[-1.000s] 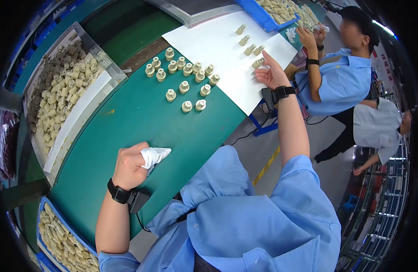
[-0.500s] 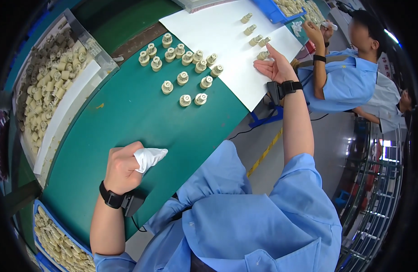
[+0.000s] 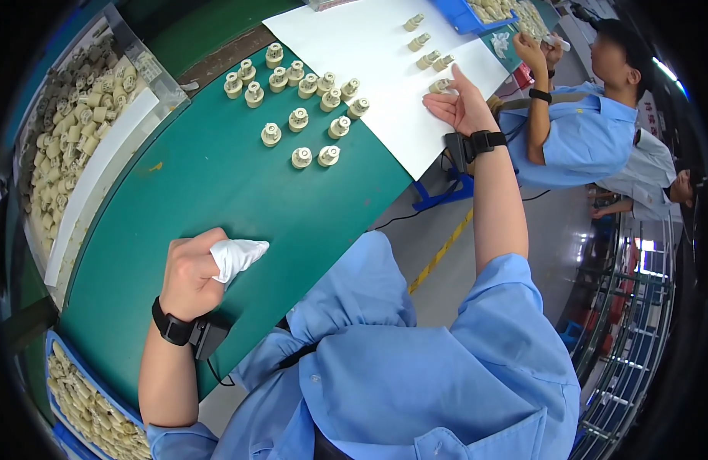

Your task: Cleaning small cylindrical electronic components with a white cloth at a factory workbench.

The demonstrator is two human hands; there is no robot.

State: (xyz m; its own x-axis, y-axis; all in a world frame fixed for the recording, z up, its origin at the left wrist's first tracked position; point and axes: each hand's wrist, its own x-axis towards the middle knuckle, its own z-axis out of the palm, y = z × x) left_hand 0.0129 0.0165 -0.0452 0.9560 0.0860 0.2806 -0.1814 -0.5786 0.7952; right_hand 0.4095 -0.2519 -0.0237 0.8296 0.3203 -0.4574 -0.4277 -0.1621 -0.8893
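On the green table, my left hand (image 3: 191, 274) is closed in a fist around a white cloth (image 3: 237, 257), whose pointed end sticks out to the right. My right hand (image 3: 464, 107) is open, palm partly up, above the far right part of a white sheet (image 3: 385, 84). A small beige cylindrical fitting (image 3: 438, 87) lies between its thumb and fingers, seemingly not gripped. Several similar fittings (image 3: 428, 60) lie on the sheet just beyond. Left of the sheet, several beige fittings with metallic tops (image 3: 298, 119) stand upright on the green surface.
A clear-walled bin (image 3: 70, 146) of loose beige fittings stands at the left. Blue trays of similar pieces sit at the lower left (image 3: 85, 399) and top right (image 3: 469, 19). A co-worker in blue (image 3: 576, 138) works at the right. The table's near edge runs beside my lap.
The whole view has shifted slightly, so table and hands appear a little further up and left. Both hands keep nearly the same pose and place among the things.
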